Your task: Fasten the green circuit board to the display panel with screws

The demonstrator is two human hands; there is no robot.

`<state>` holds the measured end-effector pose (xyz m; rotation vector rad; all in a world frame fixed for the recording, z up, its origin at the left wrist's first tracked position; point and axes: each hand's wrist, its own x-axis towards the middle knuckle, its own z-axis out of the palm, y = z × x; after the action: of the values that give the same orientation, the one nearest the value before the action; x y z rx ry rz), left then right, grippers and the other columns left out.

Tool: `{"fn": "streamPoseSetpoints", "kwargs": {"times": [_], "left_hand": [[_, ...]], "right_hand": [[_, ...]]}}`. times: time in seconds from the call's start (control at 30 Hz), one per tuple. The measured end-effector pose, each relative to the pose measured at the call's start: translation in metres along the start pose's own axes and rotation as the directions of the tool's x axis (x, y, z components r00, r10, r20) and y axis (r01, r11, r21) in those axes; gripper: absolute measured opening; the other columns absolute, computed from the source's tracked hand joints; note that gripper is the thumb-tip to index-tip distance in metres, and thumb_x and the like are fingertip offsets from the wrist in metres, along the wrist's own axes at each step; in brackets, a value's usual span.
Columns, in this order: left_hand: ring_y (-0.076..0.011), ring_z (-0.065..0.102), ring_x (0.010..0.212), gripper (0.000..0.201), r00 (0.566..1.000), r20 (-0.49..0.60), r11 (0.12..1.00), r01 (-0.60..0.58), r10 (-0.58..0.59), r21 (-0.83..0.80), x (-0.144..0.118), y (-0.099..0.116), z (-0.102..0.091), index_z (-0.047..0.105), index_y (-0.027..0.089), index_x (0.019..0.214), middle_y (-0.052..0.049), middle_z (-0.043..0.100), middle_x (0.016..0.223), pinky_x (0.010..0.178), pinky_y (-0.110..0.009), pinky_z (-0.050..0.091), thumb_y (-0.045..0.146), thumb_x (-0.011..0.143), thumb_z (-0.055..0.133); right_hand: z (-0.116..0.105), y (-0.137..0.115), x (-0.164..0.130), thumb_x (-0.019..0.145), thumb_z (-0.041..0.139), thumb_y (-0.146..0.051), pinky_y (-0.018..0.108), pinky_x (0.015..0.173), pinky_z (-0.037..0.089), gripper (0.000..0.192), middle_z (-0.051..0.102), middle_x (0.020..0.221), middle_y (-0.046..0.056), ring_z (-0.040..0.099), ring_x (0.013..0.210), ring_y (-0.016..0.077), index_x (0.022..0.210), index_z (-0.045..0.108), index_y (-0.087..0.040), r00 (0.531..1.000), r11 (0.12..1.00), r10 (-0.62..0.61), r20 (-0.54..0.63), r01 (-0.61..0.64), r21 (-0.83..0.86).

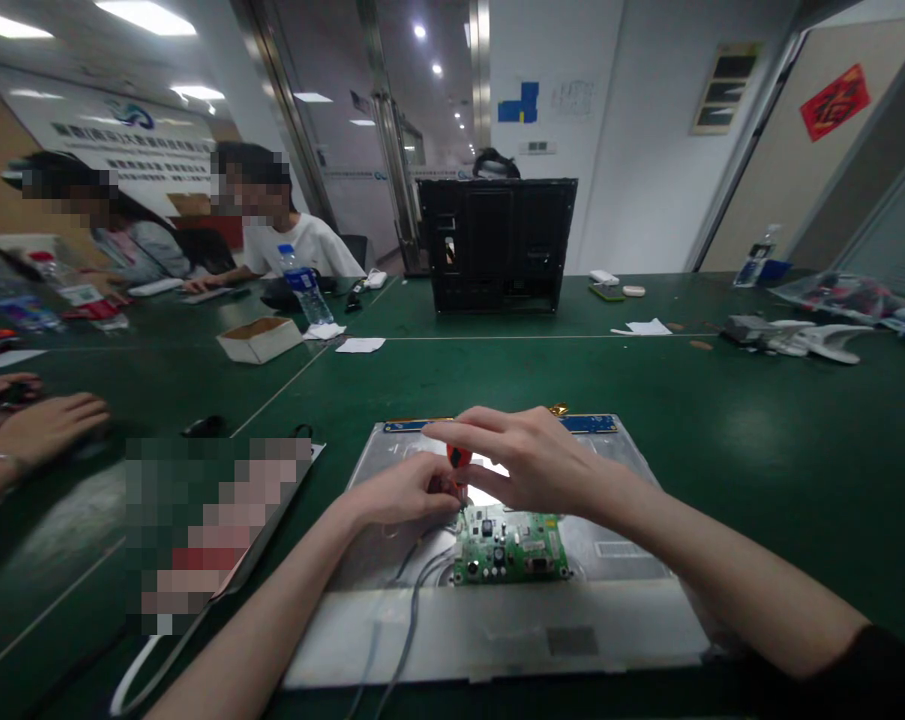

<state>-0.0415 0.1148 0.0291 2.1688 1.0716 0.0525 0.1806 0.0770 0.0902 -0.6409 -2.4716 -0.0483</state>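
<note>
A screwdriver with a red and black handle stands upright over the upper left corner of a green circuit board. My right hand has its thumb and fingers around the handle. Close against the lower end of the screwdriver, my left hand is closed in a pinch; what lies between its fingertips is hidden. The board rests on the back of a silver display panel, which lies flat on the table. Grey cables run from the board's left side toward me. A blue circuit strip lines the panel's far edge.
On the green table, a phone-like device with a white cable lies left of the panel. Farther off are a white box, a water bottle and a black monitor frame. Another person's hand is at left; two people sit beyond.
</note>
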Motion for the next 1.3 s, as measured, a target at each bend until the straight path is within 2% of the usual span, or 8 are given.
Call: {"fn": "streamPoseSetpoints", "kwargs": {"times": [0.07, 0.13, 0.3, 0.53, 0.77, 0.97, 1.17, 1.3], "left_hand": [[-0.0180, 0.052, 0.071, 0.026, 1.000, -0.009, 1.000, -0.004, 0.004, -0.016, -0.0005, 0.0009, 0.0000, 0.064, 0.014, 0.083, -0.003, 0.059, 0.076, 0.063, -0.027, 0.037, 0.039, 0.079, 0.057], [-0.0182, 0.052, 0.071, 0.027, 1.000, -0.003, 1.000, 0.002, -0.002, -0.031, -0.0007, 0.0017, -0.0002, 0.064, 0.014, 0.084, -0.003, 0.059, 0.076, 0.063, -0.027, 0.037, 0.040, 0.079, 0.057], [-0.0196, 0.054, 0.075, 0.027, 1.000, 0.000, 0.999, 0.003, -0.003, -0.044, 0.0005, 0.0012, -0.0017, 0.063, 0.014, 0.082, -0.003, 0.061, 0.079, 0.066, -0.028, 0.039, 0.041, 0.078, 0.058], [-0.0206, 0.055, 0.081, 0.024, 1.000, -0.007, 0.998, -0.012, 0.012, -0.056, 0.0005, 0.0009, -0.0015, 0.063, 0.015, 0.085, -0.004, 0.062, 0.083, 0.070, -0.029, 0.041, 0.037, 0.076, 0.058], [-0.0174, 0.052, 0.074, 0.023, 0.999, -0.017, 0.997, -0.033, 0.032, -0.070, 0.0003, -0.0008, 0.0016, 0.062, 0.015, 0.085, -0.002, 0.059, 0.079, 0.066, -0.027, 0.039, 0.037, 0.079, 0.059], [-0.0174, 0.051, 0.073, 0.021, 0.999, -0.009, 0.992, -0.044, 0.044, -0.118, 0.0004, 0.0028, -0.0011, 0.060, 0.015, 0.080, -0.002, 0.058, 0.075, 0.065, -0.028, 0.038, 0.035, 0.075, 0.060], [-0.0169, 0.051, 0.072, 0.023, 0.999, 0.011, 0.994, -0.033, 0.034, -0.105, 0.0005, 0.0037, -0.0026, 0.061, 0.015, 0.082, -0.001, 0.057, 0.075, 0.065, -0.027, 0.038, 0.037, 0.076, 0.059], [-0.0166, 0.051, 0.070, 0.020, 0.999, 0.029, 0.994, -0.023, 0.027, -0.108, 0.0004, 0.0037, -0.0023, 0.060, 0.016, 0.082, 0.000, 0.056, 0.075, 0.065, -0.028, 0.038, 0.034, 0.076, 0.058]], "right_hand": [[-0.0024, -0.0009, 0.0005, 0.100, 0.050, -0.025, 0.023, 0.055, 0.041, 0.039, 0.063, 0.130, 0.008, 0.061, 0.075, 0.0094, 0.138, 0.048, -0.020, 1.000, 0.999, -0.003, 0.010, 0.003, 0.034], [-0.0045, -0.0022, 0.0012, 0.100, 0.047, -0.022, 0.023, 0.055, 0.042, 0.040, 0.062, 0.131, 0.010, 0.060, 0.074, 0.0092, 0.139, 0.047, -0.017, 1.000, 0.999, -0.003, 0.021, 0.002, 0.052], [-0.0044, -0.0032, 0.0026, 0.100, 0.050, -0.023, 0.022, 0.054, 0.040, 0.034, 0.067, 0.111, 0.008, 0.058, 0.071, 0.0097, 0.132, 0.053, -0.016, 1.000, 1.000, 0.000, 0.007, 0.000, 0.015], [0.0001, 0.0005, 0.0014, 0.098, 0.056, -0.030, 0.022, 0.050, 0.034, 0.025, 0.068, 0.097, 0.004, 0.056, 0.064, 0.0092, 0.119, 0.061, -0.017, 0.998, 0.998, -0.035, -0.046, 0.032, -0.063], [-0.0056, -0.0052, 0.0015, 0.096, 0.049, -0.020, 0.024, 0.054, 0.039, 0.041, 0.065, 0.123, 0.012, 0.060, 0.075, 0.0116, 0.135, 0.048, -0.012, 1.000, 0.999, 0.009, 0.004, -0.009, 0.037], [-0.0052, -0.0043, 0.0023, 0.097, 0.051, -0.022, 0.023, 0.053, 0.035, 0.036, 0.067, 0.105, 0.007, 0.055, 0.069, 0.0107, 0.132, 0.052, -0.015, 0.998, 0.999, 0.048, 0.045, -0.049, 0.014], [-0.0004, 0.0009, 0.0021, 0.096, 0.059, -0.033, 0.022, 0.050, 0.029, 0.024, 0.066, 0.089, 0.003, 0.050, 0.061, 0.0090, 0.113, 0.061, -0.016, 1.000, 0.997, 0.002, -0.011, -0.003, -0.078], [-0.0015, 0.0006, 0.0016, 0.097, 0.057, -0.032, 0.022, 0.050, 0.032, 0.026, 0.067, 0.095, 0.004, 0.053, 0.063, 0.0093, 0.117, 0.059, -0.015, 1.000, 0.997, 0.003, 0.014, -0.002, -0.079]]}}
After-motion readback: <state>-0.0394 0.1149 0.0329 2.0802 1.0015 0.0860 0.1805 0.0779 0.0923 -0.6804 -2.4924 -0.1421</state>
